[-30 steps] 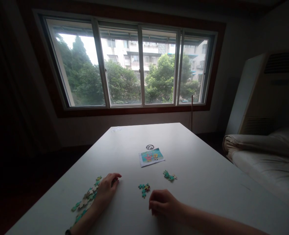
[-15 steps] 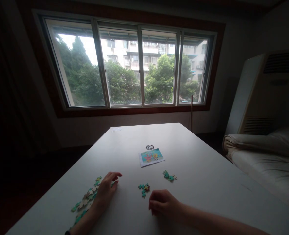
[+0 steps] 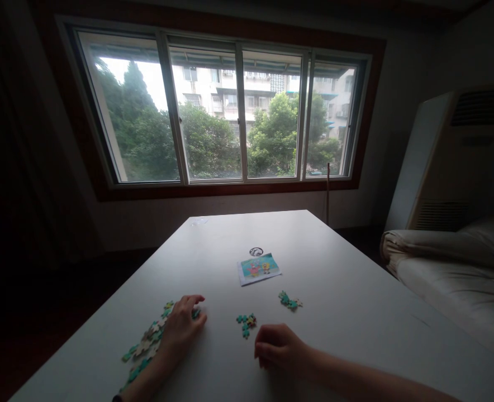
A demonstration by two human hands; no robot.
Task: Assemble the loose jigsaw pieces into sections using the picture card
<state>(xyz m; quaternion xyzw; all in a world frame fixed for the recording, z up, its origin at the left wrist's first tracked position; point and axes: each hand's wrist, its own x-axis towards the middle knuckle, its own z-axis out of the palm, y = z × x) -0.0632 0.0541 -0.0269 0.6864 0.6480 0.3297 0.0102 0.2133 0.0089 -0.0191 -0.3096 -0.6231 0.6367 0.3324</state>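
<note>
My left hand (image 3: 183,326) lies on the white table (image 3: 347,312), fingers curled down over a teal jigsaw piece (image 3: 195,314) at the edge of a heap of loose puzzle pieces (image 3: 146,340). My right hand (image 3: 278,347) rests on the table as a loose fist, with nothing visible in it. Just left of its knuckles sits a small joined cluster of pieces (image 3: 246,323). A second joined cluster (image 3: 289,301) lies farther off to the right. Beyond both is a small reference picture (image 3: 259,268) of cartoon figures.
A small round dark object (image 3: 256,252) sits past the picture. A wide window (image 3: 226,111) fills the far wall. To the right stand a white bed or sofa (image 3: 452,268) and a tall air-conditioning unit (image 3: 460,162). The floor to the left is dark.
My left fingers, slightly raised and stretched forward before, have curled down onto a teal piece. The right hand has stayed still.
</note>
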